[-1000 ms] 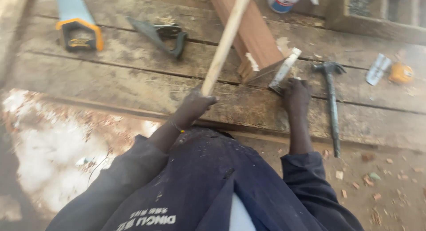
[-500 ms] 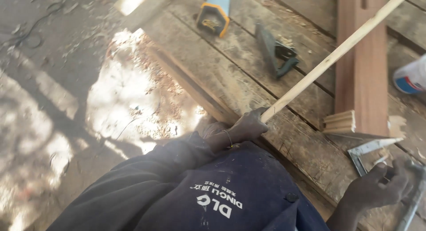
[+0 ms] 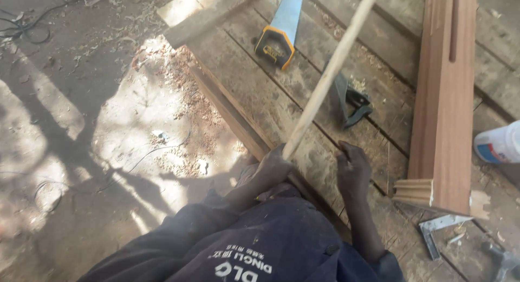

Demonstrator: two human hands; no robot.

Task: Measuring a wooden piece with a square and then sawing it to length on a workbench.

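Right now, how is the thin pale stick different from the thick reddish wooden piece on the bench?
The pale stick is thin and round; the reddish wooden piece is wide, with a long slot. The left hand holds the stick slanting above the workbench; the reddish piece lies flat on it, untouched. Both are long wood.

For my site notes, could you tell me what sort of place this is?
Probably an outdoor carpentry spot: a rough plank workbench over bare dirt, a handsaw, a grooved timber piece and sawdust.

Outdoor carpentry workshop: plank workbench (image 3: 281, 106), handsaw (image 3: 279, 30), sawdust (image 3: 179, 87), moulded timber (image 3: 441, 98).
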